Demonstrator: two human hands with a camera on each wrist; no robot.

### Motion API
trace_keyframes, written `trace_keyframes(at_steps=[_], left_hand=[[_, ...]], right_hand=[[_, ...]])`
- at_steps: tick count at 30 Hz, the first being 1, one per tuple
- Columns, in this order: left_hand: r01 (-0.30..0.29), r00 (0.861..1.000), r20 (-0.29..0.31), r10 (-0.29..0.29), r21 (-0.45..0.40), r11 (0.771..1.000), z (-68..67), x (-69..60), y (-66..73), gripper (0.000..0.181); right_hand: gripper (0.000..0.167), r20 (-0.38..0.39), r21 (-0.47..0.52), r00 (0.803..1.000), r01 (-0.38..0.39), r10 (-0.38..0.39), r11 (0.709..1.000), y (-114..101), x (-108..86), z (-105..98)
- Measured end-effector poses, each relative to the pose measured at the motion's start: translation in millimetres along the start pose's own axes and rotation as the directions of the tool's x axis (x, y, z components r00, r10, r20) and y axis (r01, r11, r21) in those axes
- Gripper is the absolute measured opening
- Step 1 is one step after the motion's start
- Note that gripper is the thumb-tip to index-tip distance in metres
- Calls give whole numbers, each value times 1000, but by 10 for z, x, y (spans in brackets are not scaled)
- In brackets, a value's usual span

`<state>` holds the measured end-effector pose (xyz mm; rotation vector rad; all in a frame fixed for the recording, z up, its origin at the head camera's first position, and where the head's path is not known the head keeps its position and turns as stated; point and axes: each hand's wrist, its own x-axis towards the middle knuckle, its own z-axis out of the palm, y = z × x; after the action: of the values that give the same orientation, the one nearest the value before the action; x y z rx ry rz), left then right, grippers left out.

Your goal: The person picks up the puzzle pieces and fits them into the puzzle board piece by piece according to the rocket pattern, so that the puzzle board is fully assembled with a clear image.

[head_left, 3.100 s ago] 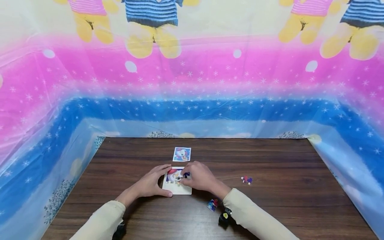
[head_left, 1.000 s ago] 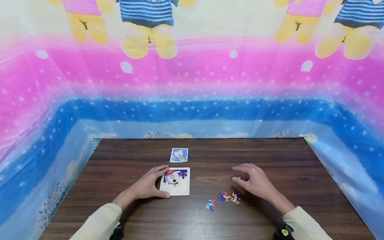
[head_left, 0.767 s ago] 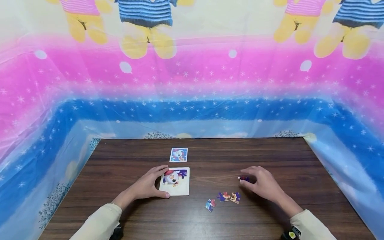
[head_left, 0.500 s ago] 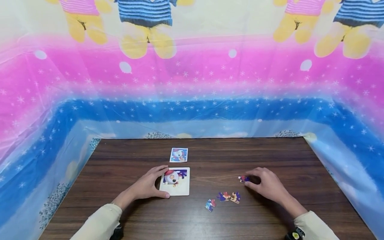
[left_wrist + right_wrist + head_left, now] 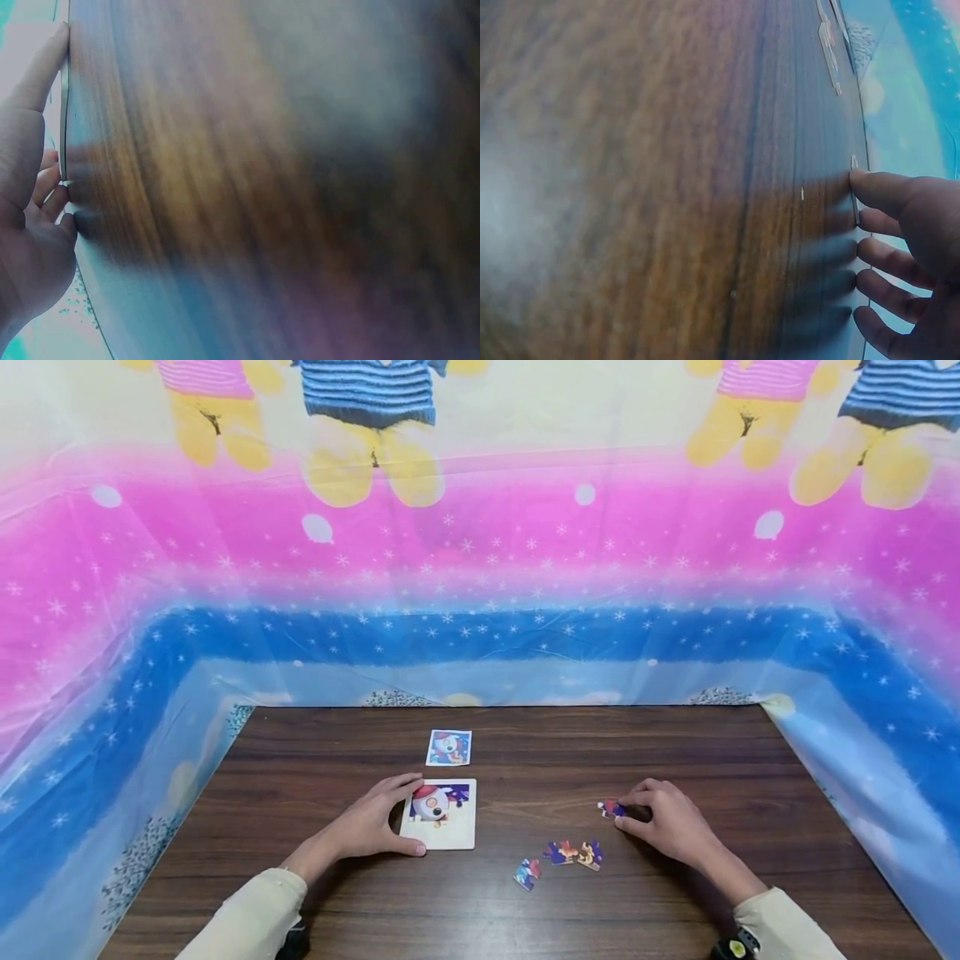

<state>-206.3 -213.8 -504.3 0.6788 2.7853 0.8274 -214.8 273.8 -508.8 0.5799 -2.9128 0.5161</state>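
In the head view my left hand (image 5: 375, 818) holds the white puzzle board (image 5: 454, 836) by its left side, fingers at the top corner and thumb at the bottom. The board's upper part carries joined pieces showing a white character's face; its lower part is bare. My right hand (image 5: 670, 822) pinches the right end of a red and purple puzzle piece (image 5: 608, 809) lying on the table. In the right wrist view that thin piece (image 5: 856, 196) appears edge-on at the thumb and index fingertips, with the other fingers spread above the table.
Two purple and orange pieces (image 5: 560, 852) lie close together between the board and my right hand. A blue and red piece (image 5: 527, 873) sits nearer me. Behind the board is a small picture card (image 5: 449, 747). A printed cloth (image 5: 480, 635) encloses the dark wooden table (image 5: 360, 910).
My right hand has left the board, where a purple piece now sits at the upper right. It has gone right to the red and purple piece and closed its fingertips there. My left hand stays put.
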Motion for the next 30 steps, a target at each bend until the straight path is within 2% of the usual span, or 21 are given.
trace_keyframes(at_steps=[11,17,22,30], left_hand=[[6,1000,-7,-6,2,1000,4,-3,-4,107],[-2,1000,-6,2,12,1000,15,3,-9,108],[7,1000,-4,-7,6,1000,12,2,-4,108],[23,1000,4,-23,-1,1000,11,-8,-6,108]], right_hand=[[26,3,9,999,35,-35,999,-2,0,2],[26,-28,10,997,70,-69,998,-21,37,28],[26,-46,29,994,100,-99,995,-155,153,23],[28,-51,81,979,200,-196,976,-504,390,55]])
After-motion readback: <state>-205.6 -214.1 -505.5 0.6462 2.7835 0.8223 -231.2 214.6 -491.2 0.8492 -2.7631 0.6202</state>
